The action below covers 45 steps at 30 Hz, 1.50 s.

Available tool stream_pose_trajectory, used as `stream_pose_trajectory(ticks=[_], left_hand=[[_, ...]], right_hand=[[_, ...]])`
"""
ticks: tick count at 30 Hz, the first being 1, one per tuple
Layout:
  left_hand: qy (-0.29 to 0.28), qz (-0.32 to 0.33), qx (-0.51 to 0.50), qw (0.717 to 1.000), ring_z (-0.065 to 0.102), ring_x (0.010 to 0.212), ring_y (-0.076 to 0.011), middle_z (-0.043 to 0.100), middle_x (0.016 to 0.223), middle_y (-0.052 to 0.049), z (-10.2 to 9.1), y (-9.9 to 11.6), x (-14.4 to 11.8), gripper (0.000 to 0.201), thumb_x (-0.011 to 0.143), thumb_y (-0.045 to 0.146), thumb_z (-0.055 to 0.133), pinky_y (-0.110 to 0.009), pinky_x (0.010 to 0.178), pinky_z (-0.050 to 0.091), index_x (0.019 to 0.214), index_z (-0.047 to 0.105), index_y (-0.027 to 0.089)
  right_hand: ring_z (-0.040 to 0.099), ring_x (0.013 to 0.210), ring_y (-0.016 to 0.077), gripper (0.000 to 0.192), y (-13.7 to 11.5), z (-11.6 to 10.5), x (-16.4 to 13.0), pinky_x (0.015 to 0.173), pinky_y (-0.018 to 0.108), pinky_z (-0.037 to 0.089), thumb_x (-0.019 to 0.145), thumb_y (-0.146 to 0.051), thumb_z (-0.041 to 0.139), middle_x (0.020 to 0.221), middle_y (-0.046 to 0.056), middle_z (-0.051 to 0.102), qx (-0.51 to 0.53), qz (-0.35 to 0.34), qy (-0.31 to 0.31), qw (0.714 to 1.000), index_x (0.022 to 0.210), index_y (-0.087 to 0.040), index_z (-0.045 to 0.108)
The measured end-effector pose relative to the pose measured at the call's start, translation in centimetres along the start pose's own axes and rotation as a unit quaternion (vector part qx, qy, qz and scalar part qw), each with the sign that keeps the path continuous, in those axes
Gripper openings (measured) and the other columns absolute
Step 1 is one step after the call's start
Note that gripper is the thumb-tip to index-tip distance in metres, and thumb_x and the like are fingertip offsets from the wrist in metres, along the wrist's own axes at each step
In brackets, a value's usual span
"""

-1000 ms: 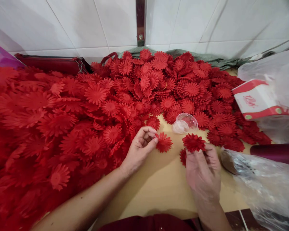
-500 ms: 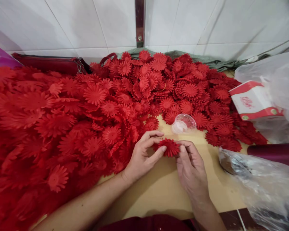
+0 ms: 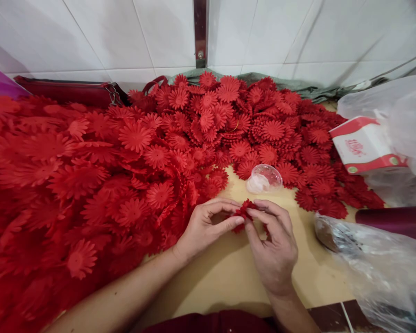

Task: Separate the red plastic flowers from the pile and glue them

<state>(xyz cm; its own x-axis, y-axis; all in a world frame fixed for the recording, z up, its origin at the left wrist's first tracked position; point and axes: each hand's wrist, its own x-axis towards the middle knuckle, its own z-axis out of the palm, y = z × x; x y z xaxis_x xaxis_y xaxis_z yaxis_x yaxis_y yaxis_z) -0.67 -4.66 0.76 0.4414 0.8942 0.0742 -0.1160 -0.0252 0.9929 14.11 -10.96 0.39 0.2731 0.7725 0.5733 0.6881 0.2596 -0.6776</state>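
Note:
My left hand (image 3: pixel 204 226) and my right hand (image 3: pixel 273 243) meet over the wooden table (image 3: pixel 229 273), both pinching the same red daisy-shaped flower piece (image 3: pixel 243 212) between their fingertips. The fingers hide most of the piece. A big heap of matching red flower pieces (image 3: pixel 138 157) covers the table to the left and behind, touching my left hand's knuckles. Just beyond my fingers lies a small clear plastic cup (image 3: pixel 264 179) on its side.
A white and red box (image 3: pixel 365 145) sits at the right among clear plastic bags (image 3: pixel 377 268). A dark red tube (image 3: pixel 395 219) lies at the right edge. A red bag (image 3: pixel 72 90) rests against the tiled wall (image 3: pixel 125 37).
My two hands, each holding a separate red flower a second ago, came together. The pieces now sit pressed together between both sets of fingertips, and my right hand curled over them.

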Motion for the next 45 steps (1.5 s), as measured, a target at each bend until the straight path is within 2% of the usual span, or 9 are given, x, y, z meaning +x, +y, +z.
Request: stream_pose_trajectory(ticks=[12, 20, 25, 28, 31, 34, 36, 39, 45], left_hand=[[-0.014, -0.034, -0.013, 0.999, 0.066, 0.091, -0.0179, 0.073, 0.095, -0.007, 0.0, -0.1, 0.0, 0.019, 0.085, 0.035, 0.079, -0.030, 0.088, 0.051, 0.087, 0.073, 0.017], [0.061, -0.077, -0.065, 0.993, 0.048, 0.070, -0.0105, 0.055, 0.076, 0.002, -0.3, -0.4, 0.4, 0.031, 0.087, 0.044, 0.074, -0.022, 0.067, 0.042, 0.079, 0.061, 0.017], [0.092, -0.054, -0.082, 0.991, 0.050, 0.069, -0.0084, 0.057, 0.091, 0.003, 0.1, -1.2, 0.2, 0.027, 0.091, 0.033, 0.071, -0.019, 0.066, 0.042, 0.107, 0.052, 0.024], [0.113, 0.028, 0.030, 0.993, 0.058, 0.093, -0.0134, 0.057, 0.109, -0.003, 0.1, -1.5, 0.0, 0.017, 0.096, 0.025, 0.062, -0.025, 0.084, 0.047, 0.111, 0.057, 0.025], [0.074, 0.043, 0.155, 0.984, 0.054, 0.119, -0.0211, 0.057, 0.114, -0.008, -0.2, -0.8, -0.2, 0.019, 0.098, 0.020, 0.053, -0.034, 0.105, 0.042, 0.101, 0.071, 0.022], [0.025, -0.002, 0.168, 0.986, 0.046, 0.135, -0.0261, 0.058, 0.123, -0.011, -0.4, 0.3, -0.3, 0.028, 0.100, 0.025, 0.049, -0.042, 0.114, 0.037, 0.110, 0.076, 0.022], [0.006, -0.017, 0.156, 0.988, 0.042, 0.140, -0.0292, 0.057, 0.129, -0.013, -0.4, 0.7, -0.4, 0.027, 0.097, 0.033, 0.060, -0.045, 0.116, 0.036, 0.114, 0.076, 0.022], [-0.009, -0.012, 0.121, 0.993, 0.045, 0.137, -0.0301, 0.060, 0.127, -0.012, -0.2, 0.3, -0.3, 0.028, 0.085, 0.038, 0.077, -0.044, 0.115, 0.037, 0.108, 0.079, 0.022], [0.018, -0.019, 0.028, 0.999, 0.058, 0.110, -0.0204, 0.063, 0.105, -0.006, -0.1, -0.9, 0.2, 0.014, 0.087, 0.034, 0.076, -0.033, 0.101, 0.044, 0.085, 0.077, 0.020]], right_hand=[[0.068, 0.102, 0.0198, 0.015, 0.4, -0.3, -0.4, 0.088, 0.037, 0.060, 0.093, -0.014, 0.066, 0.111, 0.006, 0.067, 0.046, 0.036, -0.006, 0.998, 0.102, -0.025, 0.071], [0.065, 0.117, 0.0219, 0.006, 0.6, -0.5, -0.1, 0.095, 0.039, 0.055, 0.095, -0.026, 0.064, 0.119, 0.010, 0.067, 0.140, 0.179, 0.062, 0.972, 0.092, -0.022, 0.065], [0.063, 0.119, 0.0216, 0.004, 0.2, -0.3, -0.1, 0.098, 0.041, 0.054, 0.096, -0.023, 0.062, 0.126, 0.010, 0.063, 0.156, 0.140, 0.037, 0.977, 0.099, -0.023, 0.063], [0.062, 0.115, 0.0210, 0.005, 0.2, -0.3, -0.2, 0.092, 0.037, 0.055, 0.093, -0.021, 0.066, 0.120, 0.010, 0.060, 0.137, 0.123, 0.030, 0.982, 0.098, -0.022, 0.064], [0.063, 0.107, 0.0188, 0.004, 0.2, -0.4, -0.3, 0.082, 0.031, 0.056, 0.093, -0.018, 0.067, 0.115, 0.008, 0.060, 0.153, 0.133, 0.008, 0.979, 0.095, -0.022, 0.066], [0.064, 0.101, 0.0172, 0.007, 0.0, -0.4, -0.3, 0.076, 0.028, 0.057, 0.092, -0.017, 0.069, 0.113, 0.008, 0.061, 0.176, 0.145, 0.022, 0.973, 0.096, -0.022, 0.066], [0.065, 0.101, 0.0174, 0.011, -0.1, -0.2, -0.3, 0.077, 0.029, 0.058, 0.091, -0.015, 0.069, 0.112, 0.007, 0.061, 0.178, 0.137, 0.039, 0.974, 0.098, -0.022, 0.064], [0.065, 0.107, 0.0187, 0.014, -0.1, 0.0, -0.3, 0.087, 0.035, 0.059, 0.091, -0.012, 0.067, 0.114, 0.007, 0.061, 0.169, 0.094, 0.017, 0.981, 0.101, -0.022, 0.064], [0.064, 0.112, 0.0189, 0.019, -0.1, -0.3, -0.2, 0.093, 0.036, 0.057, 0.094, -0.009, 0.062, 0.117, 0.008, 0.060, 0.127, 0.052, 0.036, 0.990, 0.107, -0.022, 0.065]])
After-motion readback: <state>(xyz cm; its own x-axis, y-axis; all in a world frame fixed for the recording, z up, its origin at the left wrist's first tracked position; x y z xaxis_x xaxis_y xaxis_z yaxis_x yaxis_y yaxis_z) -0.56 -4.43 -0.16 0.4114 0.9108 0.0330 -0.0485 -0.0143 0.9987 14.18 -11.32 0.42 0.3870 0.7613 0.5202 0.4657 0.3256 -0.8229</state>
